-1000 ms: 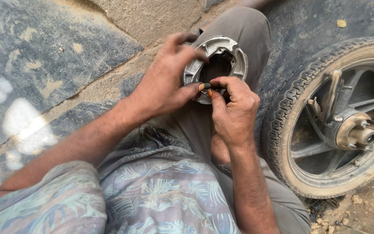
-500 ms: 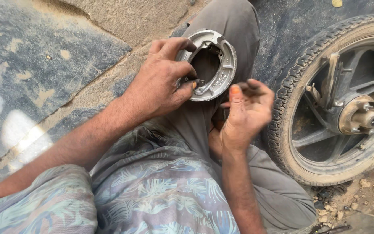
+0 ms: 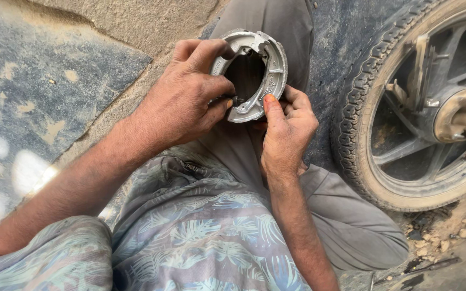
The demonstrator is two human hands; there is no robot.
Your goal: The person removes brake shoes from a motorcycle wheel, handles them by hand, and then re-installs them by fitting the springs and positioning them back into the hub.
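A silver metal brake-shoe ring (image 3: 269, 73) is held above my grey trouser leg (image 3: 276, 27). My left hand (image 3: 187, 97) wraps its left side, fingers curled over the rim and thumb at the lower edge. On the lower right rim rests the thumb of my right hand (image 3: 287, 132), its fingers behind the ring. The two curved halves form a loop with a dark hollow centre.
A motorcycle wheel (image 3: 422, 102) with a worn tyre and a metal hub lies on the ground to the right, close to my right hand. Cracked concrete and dusty ground (image 3: 55, 75) spread to the left. Gravel and debris (image 3: 449, 242) lie at lower right.
My right hand came off the ring and opened half a second ago, and now grips its lower right rim again. The ring has tilted and risen slightly in the view.
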